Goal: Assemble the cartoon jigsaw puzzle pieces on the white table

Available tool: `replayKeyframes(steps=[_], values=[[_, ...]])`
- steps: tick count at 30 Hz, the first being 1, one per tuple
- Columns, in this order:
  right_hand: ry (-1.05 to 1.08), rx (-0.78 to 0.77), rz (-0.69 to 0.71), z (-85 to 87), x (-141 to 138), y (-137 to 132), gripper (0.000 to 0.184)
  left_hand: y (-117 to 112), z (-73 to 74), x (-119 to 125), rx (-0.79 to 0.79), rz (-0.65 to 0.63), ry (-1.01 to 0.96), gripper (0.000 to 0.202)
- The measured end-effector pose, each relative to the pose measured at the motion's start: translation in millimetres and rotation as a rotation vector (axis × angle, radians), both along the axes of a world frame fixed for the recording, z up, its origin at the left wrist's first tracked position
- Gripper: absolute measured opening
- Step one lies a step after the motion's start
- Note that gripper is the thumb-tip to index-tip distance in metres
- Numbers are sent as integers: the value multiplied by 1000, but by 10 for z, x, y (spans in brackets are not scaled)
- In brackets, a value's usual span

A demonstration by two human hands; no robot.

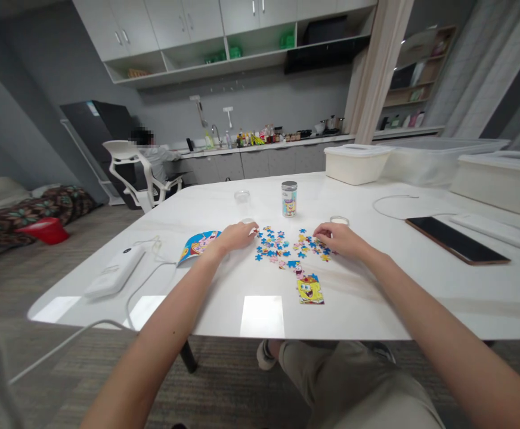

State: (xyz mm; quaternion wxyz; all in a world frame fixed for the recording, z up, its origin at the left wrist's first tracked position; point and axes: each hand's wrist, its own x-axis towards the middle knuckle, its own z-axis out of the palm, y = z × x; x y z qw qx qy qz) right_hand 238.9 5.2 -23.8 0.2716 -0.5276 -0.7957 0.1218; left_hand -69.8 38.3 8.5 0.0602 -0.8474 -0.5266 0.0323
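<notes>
Loose jigsaw puzzle pieces (272,244) lie in a pile in front of me, with a second pile (307,245) on its right. My left hand (238,235) is closed at the left pile's upper edge, a small reddish piece (256,231) at its fingertips. At the right pile, my right hand (341,239) has its fingers curled together; what they pinch is too small to make out. Nearer to me lies a joined section of puzzle (310,290) showing a yellow cartoon face, with several pieces above it. A curved picture sheet (197,245) is partly behind my left forearm.
Behind the pieces stands a printed jar with a metal lid (289,199); a clear container (243,199) is to its left. A ring-shaped lid (339,220) is beyond my right hand. A phone (457,240), white power strip (115,273), cables and storage boxes (357,164) surround this. A person sits farther back.
</notes>
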Motion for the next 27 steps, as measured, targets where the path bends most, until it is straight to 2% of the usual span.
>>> replayKeyframes(steps=[7,11,21,27], values=[[52,-34,18,-61,7,34,21,50,-122,44,-56,-166,-24,45],[51,-33,45,-72,4,44,21,46,-129,115,-56,-152,-4,46],[46,-27,77,-134,34,93,20,121,-146,131,-69,-181,-114,35],[69,-69,68,-99,50,68,20,121,-131,119,-62,-136,-110,31]])
